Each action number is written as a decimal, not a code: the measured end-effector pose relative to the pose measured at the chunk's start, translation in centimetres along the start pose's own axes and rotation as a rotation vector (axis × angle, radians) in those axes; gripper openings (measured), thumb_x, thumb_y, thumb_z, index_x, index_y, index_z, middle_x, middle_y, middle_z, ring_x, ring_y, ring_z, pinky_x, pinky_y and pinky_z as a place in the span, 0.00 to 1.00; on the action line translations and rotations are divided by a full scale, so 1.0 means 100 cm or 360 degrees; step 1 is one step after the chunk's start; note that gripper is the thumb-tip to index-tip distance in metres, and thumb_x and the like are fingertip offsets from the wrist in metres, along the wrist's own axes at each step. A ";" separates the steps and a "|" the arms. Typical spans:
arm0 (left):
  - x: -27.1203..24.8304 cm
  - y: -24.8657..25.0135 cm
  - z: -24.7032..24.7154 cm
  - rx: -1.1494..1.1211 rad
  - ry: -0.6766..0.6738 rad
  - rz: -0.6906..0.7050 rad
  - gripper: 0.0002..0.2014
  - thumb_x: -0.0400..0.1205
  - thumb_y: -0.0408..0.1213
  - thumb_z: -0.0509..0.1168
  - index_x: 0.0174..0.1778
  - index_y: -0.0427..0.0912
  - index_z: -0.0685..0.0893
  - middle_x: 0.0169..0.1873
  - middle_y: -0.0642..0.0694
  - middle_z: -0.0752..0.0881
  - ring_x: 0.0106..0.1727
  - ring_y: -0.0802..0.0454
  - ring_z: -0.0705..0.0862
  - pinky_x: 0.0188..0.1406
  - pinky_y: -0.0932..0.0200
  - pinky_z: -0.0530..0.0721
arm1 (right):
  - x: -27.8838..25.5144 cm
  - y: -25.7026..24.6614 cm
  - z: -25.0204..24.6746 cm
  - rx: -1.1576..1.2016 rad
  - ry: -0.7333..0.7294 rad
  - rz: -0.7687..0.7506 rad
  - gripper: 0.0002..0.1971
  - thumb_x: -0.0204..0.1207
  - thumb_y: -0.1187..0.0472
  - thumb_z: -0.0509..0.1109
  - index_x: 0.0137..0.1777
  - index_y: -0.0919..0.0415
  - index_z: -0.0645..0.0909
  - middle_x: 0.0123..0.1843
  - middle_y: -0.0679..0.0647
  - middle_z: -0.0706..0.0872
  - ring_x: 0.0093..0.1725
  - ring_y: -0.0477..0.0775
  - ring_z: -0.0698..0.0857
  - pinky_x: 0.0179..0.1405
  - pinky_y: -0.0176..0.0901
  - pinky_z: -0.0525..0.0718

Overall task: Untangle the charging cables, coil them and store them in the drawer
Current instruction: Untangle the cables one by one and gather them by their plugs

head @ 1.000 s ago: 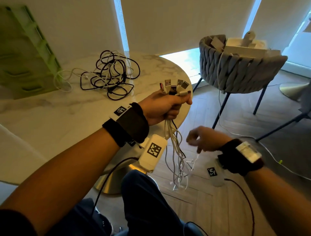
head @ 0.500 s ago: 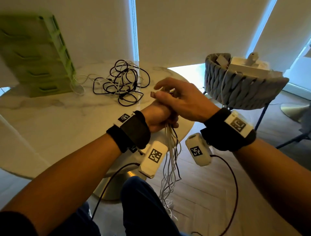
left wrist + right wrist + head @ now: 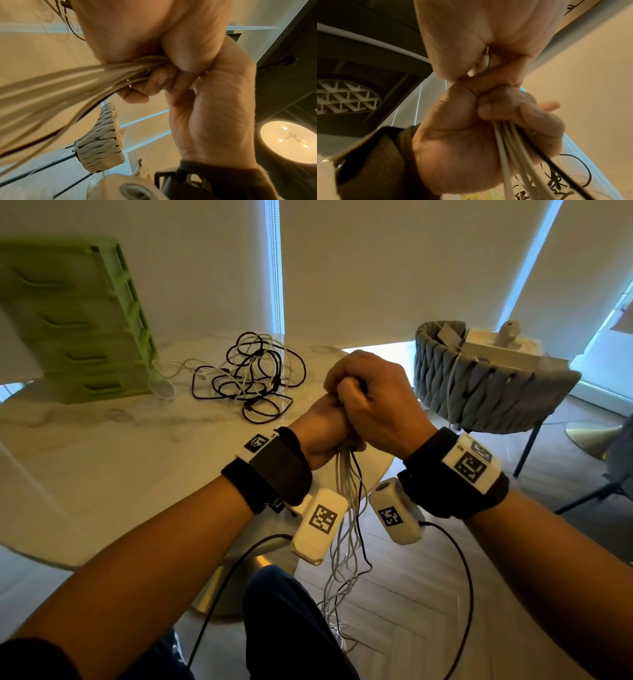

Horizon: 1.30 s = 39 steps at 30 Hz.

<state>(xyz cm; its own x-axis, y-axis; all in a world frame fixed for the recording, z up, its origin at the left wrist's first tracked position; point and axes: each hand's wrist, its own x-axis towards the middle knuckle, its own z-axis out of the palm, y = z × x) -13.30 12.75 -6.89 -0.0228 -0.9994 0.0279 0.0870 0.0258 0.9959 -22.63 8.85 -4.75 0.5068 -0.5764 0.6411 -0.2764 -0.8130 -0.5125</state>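
Note:
My left hand [image 3: 317,433] grips a bundle of mostly white charging cables [image 3: 347,508] in a fist above the table's front edge. The strands hang down towards the floor. My right hand [image 3: 375,402] curls over the top of that fist and covers the plug ends. In the right wrist view a white plug [image 3: 486,56] shows inside the right hand [image 3: 471,27], above the left hand [image 3: 462,148] and the cables [image 3: 513,148]. The left wrist view shows the left hand [image 3: 128,33] squeezing the cables [image 3: 68,83], with the right hand [image 3: 214,121] against it. A tangle of black and white cables [image 3: 253,378] lies on the table. A green drawer unit [image 3: 78,330] stands at the back left.
The round marble table [image 3: 102,467] has a brass base below. A grey woven chair [image 3: 489,392] holding white boxes stands to the right on the wood floor. My knee [image 3: 284,621] is under the hanging cables. Black wrist-camera leads loop beneath both arms.
My right hand came up from below the table edge and closed over the plug ends on top of my left fist. The plugs, which were fanned out in view, are now covered.

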 end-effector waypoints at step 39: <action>0.001 0.004 0.006 0.0552 -0.0042 -0.0027 0.14 0.87 0.27 0.55 0.35 0.38 0.74 0.22 0.47 0.75 0.24 0.48 0.74 0.28 0.59 0.84 | 0.017 -0.005 -0.021 -0.0156 -0.0491 0.0109 0.29 0.85 0.42 0.50 0.46 0.59 0.88 0.46 0.52 0.90 0.46 0.50 0.88 0.53 0.45 0.86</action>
<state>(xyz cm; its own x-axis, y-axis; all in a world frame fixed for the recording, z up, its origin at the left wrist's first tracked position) -13.92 12.71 -6.45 -0.0473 -0.9988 0.0089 -0.2574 0.0208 0.9661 -23.38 8.09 -2.21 0.7036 -0.5899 0.3962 -0.3878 -0.7860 -0.4815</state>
